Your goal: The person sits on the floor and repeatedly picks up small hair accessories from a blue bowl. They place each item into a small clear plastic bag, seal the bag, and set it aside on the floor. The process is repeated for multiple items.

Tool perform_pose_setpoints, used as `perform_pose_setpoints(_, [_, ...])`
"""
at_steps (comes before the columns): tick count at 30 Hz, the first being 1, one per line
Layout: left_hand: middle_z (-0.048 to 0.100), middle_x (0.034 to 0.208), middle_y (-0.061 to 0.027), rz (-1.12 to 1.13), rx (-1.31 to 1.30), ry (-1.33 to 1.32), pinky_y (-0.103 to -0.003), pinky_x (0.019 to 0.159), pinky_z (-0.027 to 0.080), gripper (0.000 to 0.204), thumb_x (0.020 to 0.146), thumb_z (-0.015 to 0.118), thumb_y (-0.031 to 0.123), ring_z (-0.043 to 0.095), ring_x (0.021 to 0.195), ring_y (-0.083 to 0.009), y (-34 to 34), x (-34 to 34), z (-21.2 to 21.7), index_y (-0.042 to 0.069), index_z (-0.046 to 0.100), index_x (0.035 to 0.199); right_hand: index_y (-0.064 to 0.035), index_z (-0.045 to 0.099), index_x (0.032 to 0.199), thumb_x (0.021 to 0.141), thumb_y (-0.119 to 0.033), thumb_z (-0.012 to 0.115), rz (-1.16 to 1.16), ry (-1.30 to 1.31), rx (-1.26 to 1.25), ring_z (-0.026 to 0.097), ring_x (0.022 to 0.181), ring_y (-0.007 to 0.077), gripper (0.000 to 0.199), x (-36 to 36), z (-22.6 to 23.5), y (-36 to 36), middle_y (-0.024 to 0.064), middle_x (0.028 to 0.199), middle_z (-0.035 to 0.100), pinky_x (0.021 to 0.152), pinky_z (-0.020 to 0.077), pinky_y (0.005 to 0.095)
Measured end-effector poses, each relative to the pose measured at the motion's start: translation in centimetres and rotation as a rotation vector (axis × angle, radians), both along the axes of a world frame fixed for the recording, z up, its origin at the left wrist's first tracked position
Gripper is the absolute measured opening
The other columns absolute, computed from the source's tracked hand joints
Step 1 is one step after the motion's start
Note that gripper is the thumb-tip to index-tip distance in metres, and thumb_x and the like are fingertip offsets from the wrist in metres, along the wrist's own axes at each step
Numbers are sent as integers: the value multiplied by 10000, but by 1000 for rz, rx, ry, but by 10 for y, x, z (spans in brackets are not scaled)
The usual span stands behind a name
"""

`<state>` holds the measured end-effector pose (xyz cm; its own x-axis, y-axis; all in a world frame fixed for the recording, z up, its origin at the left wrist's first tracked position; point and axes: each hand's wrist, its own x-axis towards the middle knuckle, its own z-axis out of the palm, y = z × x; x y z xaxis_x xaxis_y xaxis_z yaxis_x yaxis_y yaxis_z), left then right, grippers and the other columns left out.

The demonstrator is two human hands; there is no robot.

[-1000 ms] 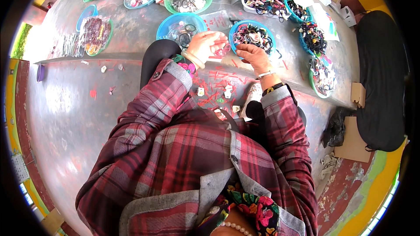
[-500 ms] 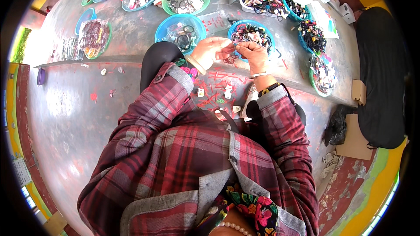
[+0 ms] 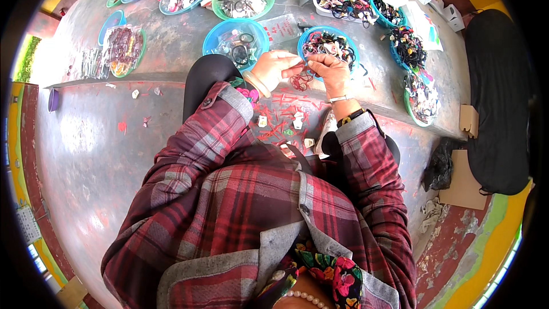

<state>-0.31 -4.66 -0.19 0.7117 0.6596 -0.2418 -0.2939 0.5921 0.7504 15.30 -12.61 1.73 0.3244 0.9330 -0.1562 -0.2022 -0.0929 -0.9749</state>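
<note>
My left hand (image 3: 274,71) and my right hand (image 3: 333,74) face each other over the ledge edge, fingertips pinched and almost touching. Between them is something small and reddish, too small to make out. Thin red loops (image 3: 301,82) show just below the fingers; whether they hang from a hand or lie on the ledge, I cannot tell. Right behind my hands stands a blue basket (image 3: 301,39) of mixed hair ties (image 3: 334,44). A blue basin (image 3: 208,39) with black-handled scissors (image 3: 241,52) in it is beside my left hand.
Red scraps (image 3: 278,119) and small white tags (image 3: 298,119) litter the floor between my legs. More baskets of hair ties (image 3: 409,48) line the right. Green basins (image 3: 245,0) stand farther back, and a bagged brown bundle (image 3: 123,46) lies left. A long black bag (image 3: 498,103) is far right.
My left hand's fingers have closed and dipped slightly, and my right fingertips have shifted a little. The thin red loops show more fully below the hands.
</note>
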Motion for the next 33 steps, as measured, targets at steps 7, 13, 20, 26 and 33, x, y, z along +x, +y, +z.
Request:
perform_pose_setpoints(7, [580, 1016, -143, -29, -68, -67, -309, 794, 512, 269, 844, 559, 65, 603, 895, -230, 4, 0, -4, -77, 518, 1070, -4, 657, 911, 779, 31, 586, -24, 48, 51, 567, 649, 84, 155, 1, -4, 1, 34, 792, 638, 595, 463, 202])
perform_pose_setpoints(13, [565, 1053, -161, -71, -81, -139, -320, 832, 499, 258, 875, 492, 57, 591, 937, -248, 7, -3, -3, -79, 500, 1093, -12, 670, 871, 781, 37, 564, 6, 73, 42, 554, 657, 79, 147, 4, -1, 0, 22, 776, 634, 618, 449, 196])
perform_pose_setpoints(20, [574, 1034, -162, -153, -212, -245, -316, 848, 487, 257, 865, 510, 94, 583, 946, -242, 12, -6, 1, -77, 511, 1058, -8, 668, 857, 777, 60, 528, 38, 74, 65, 558, 677, 82, 174, 6, -5, 1, 28, 773, 635, 639, 450, 206])
perform_pose_setpoints(26, [594, 968, -125, -99, -79, -49, -277, 796, 505, 248, 846, 572, 130, 596, 876, -184, 6, -1, 5, -51, 542, 1012, -10, 668, 858, 781, 54, 535, 29, 45, 57, 575, 713, 91, 166, 3, -3, 1, 33, 795, 643, 672, 465, 211])
perform_pose_setpoints(33, [599, 945, -116, -51, 6, 21, -257, 750, 519, 251, 837, 586, 106, 610, 839, -178, 6, -1, -5, -60, 545, 1020, -22, 655, 919, 785, 22, 550, 21, -57, 24, 565, 727, 81, 176, 4, -3, 2, 16, 820, 643, 655, 441, 198])
